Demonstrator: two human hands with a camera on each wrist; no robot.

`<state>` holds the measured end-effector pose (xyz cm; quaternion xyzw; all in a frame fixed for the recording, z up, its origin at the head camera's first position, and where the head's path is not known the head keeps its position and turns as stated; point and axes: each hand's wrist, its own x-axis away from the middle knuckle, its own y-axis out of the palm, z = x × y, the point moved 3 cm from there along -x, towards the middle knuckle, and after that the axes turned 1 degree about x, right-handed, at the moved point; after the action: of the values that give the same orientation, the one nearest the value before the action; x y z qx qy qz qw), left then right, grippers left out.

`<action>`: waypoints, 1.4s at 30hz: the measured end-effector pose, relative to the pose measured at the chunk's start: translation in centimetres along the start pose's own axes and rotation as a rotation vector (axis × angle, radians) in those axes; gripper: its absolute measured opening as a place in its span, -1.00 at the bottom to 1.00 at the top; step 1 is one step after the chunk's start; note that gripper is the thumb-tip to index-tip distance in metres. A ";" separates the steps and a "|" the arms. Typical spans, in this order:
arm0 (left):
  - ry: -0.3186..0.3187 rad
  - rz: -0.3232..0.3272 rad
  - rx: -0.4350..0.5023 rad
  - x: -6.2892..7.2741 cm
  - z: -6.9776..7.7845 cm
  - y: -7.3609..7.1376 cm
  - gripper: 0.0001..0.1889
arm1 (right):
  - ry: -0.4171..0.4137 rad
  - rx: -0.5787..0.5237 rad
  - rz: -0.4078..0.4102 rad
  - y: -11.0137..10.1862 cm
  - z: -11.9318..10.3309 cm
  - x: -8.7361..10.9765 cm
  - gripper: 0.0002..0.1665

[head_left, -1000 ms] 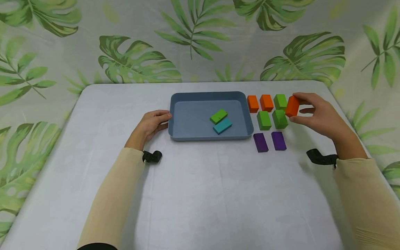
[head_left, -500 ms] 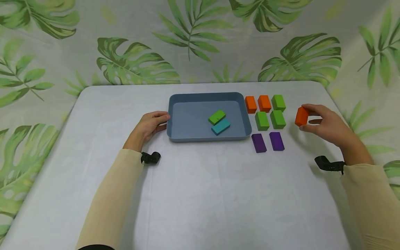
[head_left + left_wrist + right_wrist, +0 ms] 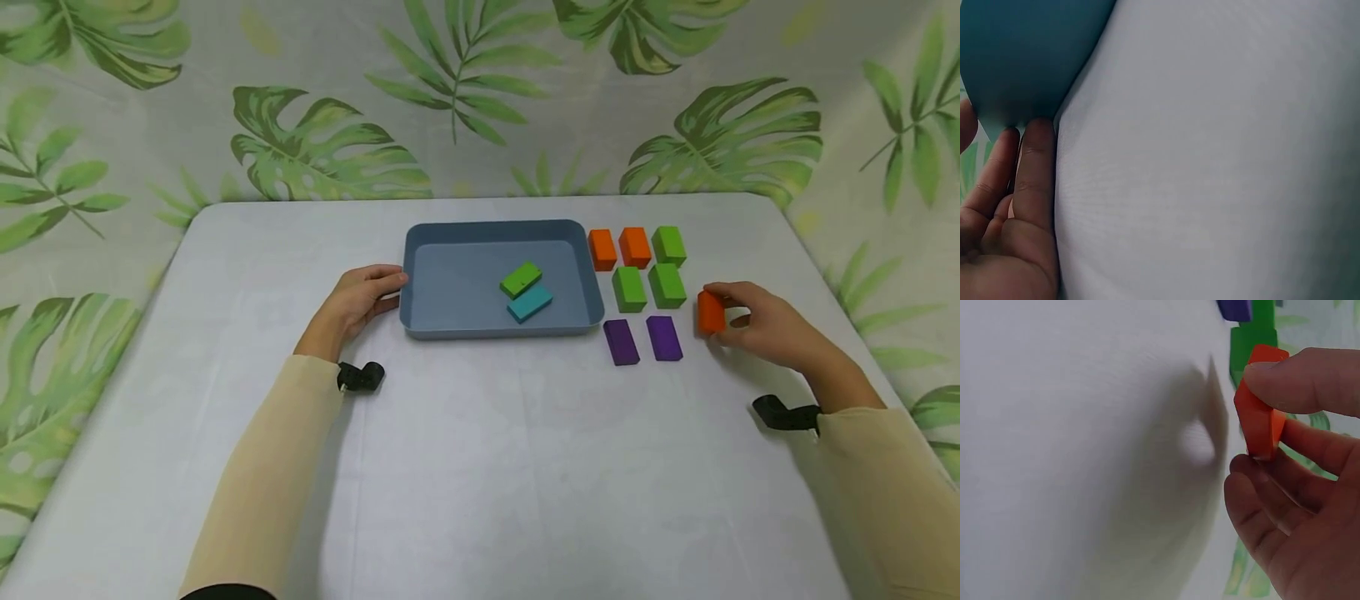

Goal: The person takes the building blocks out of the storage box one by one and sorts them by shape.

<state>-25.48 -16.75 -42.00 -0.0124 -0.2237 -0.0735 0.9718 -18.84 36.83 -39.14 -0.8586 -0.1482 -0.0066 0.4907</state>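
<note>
My left hand [image 3: 362, 297] touches the left end of a shallow blue-grey tray [image 3: 487, 332]. In the left wrist view, straight fingers [image 3: 1035, 169] rest against the tray's outer wall [image 3: 1029, 56]. My right hand [image 3: 765, 327] pinches an orange block [image 3: 709, 313] between thumb and fingers, right of the other blocks. In the right wrist view the orange block [image 3: 1260, 412] stands tilted, with a shadow on the cloth below it. Inside the tray lie a flat green block [image 3: 521, 280] and a flat teal block [image 3: 530, 303], touching.
Right of the tray stand two orange blocks [image 3: 635, 247] and three green blocks [image 3: 667, 286]. Nearer the front lie two purple blocks [image 3: 664, 338]. A white cloth [image 3: 480, 467] covers the table, and a leaf-patterned backdrop [image 3: 495, 167] hangs behind.
My right hand has carried the orange block away from the green blocks, first rightward, then down toward the front and slightly left. The left hand stays at the tray.
</note>
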 end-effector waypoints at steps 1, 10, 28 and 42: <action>0.002 -0.002 0.001 0.0 0.0 0.0 -0.45 | 0.010 0.006 -0.009 0.2 0.0 0.0 -0.18; -0.001 0.005 -0.003 -0.1 0.0 -0.2 -0.45 | -0.049 0.011 -0.021 0.9 -0.4 0.6 -0.19; -0.001 0.009 -0.015 -0.1 0.0 -0.4 -0.45 | -0.160 0.130 -0.008 1.4 -1.0 0.9 -0.24; -0.001 -0.005 -0.003 -0.1 0.1 0.2 -0.46 | -0.113 0.093 -0.032 -2.8 -2.8 1.9 -0.27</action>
<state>-25.60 -16.55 -41.97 -0.0136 -0.2241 -0.0761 0.9715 -17.35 36.25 -34.99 -0.8314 -0.1894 0.0409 0.5208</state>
